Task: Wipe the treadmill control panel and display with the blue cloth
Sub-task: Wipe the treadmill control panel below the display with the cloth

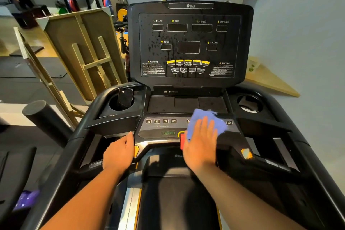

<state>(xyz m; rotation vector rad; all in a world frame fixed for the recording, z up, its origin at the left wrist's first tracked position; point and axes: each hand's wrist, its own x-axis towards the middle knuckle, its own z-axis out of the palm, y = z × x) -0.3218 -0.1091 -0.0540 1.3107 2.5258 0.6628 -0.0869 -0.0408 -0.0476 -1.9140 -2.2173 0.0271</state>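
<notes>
The black treadmill display (189,46) stands upright ahead, speckled with droplets around its dark readout windows. Below it lies the grey control panel (160,127) with numbered keys and a green start button. My right hand (200,145) lies flat, fingers spread, pressing the blue cloth (207,119) onto the right half of that panel, next to the red safety key (182,141). My left hand (119,153) rests on the handlebar (110,136) at the panel's left edge, fingers curled over it.
A dark phone (124,98) stands in the left cup holder; the right cup holder (249,103) holds something dark and white. Wooden frames (84,52) lean at the left. A black foam roller (44,117) lies at the left. A wall closes the right side.
</notes>
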